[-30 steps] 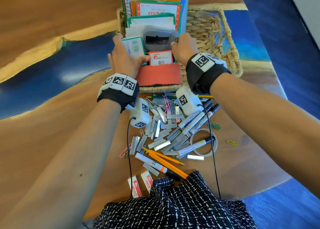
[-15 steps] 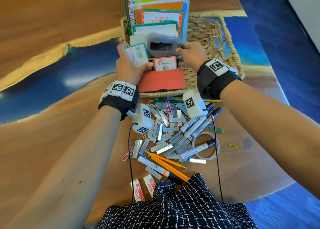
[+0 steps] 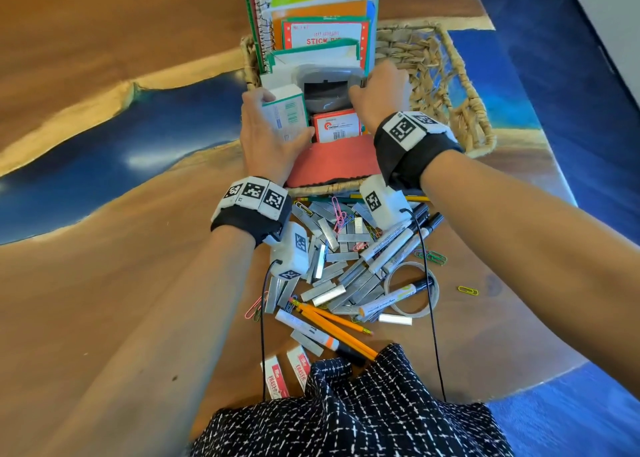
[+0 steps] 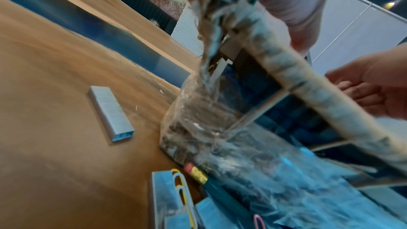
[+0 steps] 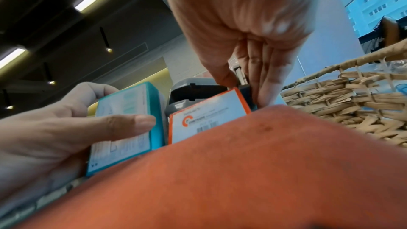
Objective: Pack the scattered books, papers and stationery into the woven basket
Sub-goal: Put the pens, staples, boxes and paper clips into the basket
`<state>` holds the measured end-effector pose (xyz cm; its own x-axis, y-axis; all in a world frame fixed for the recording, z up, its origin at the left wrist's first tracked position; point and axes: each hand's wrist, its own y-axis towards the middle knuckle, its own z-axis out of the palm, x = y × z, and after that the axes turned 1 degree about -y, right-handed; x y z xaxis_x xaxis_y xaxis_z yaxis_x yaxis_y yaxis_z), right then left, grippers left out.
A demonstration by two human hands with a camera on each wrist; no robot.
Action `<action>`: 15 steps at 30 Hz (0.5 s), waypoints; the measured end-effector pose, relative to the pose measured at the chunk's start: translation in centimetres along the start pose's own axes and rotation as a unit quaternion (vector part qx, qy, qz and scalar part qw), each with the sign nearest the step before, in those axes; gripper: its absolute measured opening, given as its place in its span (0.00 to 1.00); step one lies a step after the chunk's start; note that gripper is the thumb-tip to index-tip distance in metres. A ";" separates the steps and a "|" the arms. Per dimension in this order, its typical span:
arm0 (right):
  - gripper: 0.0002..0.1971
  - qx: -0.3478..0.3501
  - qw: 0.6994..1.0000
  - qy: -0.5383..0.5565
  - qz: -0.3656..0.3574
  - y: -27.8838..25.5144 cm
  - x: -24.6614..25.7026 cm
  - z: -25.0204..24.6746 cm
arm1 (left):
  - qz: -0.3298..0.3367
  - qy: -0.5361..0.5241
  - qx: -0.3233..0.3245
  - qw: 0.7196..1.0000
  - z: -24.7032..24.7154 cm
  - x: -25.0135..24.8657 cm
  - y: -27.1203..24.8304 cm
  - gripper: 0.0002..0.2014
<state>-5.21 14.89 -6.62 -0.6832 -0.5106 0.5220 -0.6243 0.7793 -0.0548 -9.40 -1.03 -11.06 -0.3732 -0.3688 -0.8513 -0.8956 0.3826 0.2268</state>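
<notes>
Left hand (image 3: 266,138) gripping teal box (image 3: 285,115), right hand (image 3: 379,98) pinching grey stapler (image 3: 327,88), woven basket (image 3: 446,86)

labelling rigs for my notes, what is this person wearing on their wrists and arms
Both forearms are bare, with no sleeves. Each wrist carries a black fabric band topped with white blocks printed with black square fiducial markers: left hand, right hand. Under each wrist hangs a small white camera pod, also bearing markers, with a thin black cable trailing back toward the person's black-and-white patterned garment.
</notes>
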 end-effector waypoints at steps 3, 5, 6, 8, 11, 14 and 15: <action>0.08 -0.002 1.000 0.013 0.001 0.2 0.3 0.0 | 0.016 -0.004 0.007 1.000 0.1 -0.2 0.0 0.25; 0.09 0.000 1.000 -0.006 -0.021 0.1 0.2 0.1 | 0.008 0.010 0.026 1.000 0.2 -0.3 0.1 0.26; 0.13 -0.001 0.999 -0.025 -0.039 0.0 0.2 0.2 | 0.004 0.016 0.038 0.999 0.2 -0.2 0.2 0.27; 0.13 0.002 0.996 -0.053 -0.073 -0.3 0.5 0.3 | -0.002 0.030 0.056 0.998 0.1 -0.2 0.4 0.27; 0.13 0.008 0.995 -0.063 -0.079 -0.3 1.0 0.2 | -0.012 0.040 0.067 0.997 0.2 -0.4 0.7 0.31; 0.07 0.026 0.995 -0.052 -0.086 0.3 0.7 0.3 | -0.021 0.050 0.068 0.996 0.3 -0.7 0.9 0.33; 0.09 0.036 0.993 -0.055 -0.094 0.4 0.5 0.2 | -0.023 0.050 0.068 0.996 0.3 -0.7 0.9 0.33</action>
<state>-5.93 14.88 -6.55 -0.5862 -0.6846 0.4332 -0.7679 0.6399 -0.0280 -9.87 -0.21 -10.41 -0.3613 -0.4679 -0.8065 -0.8738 0.4718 0.1178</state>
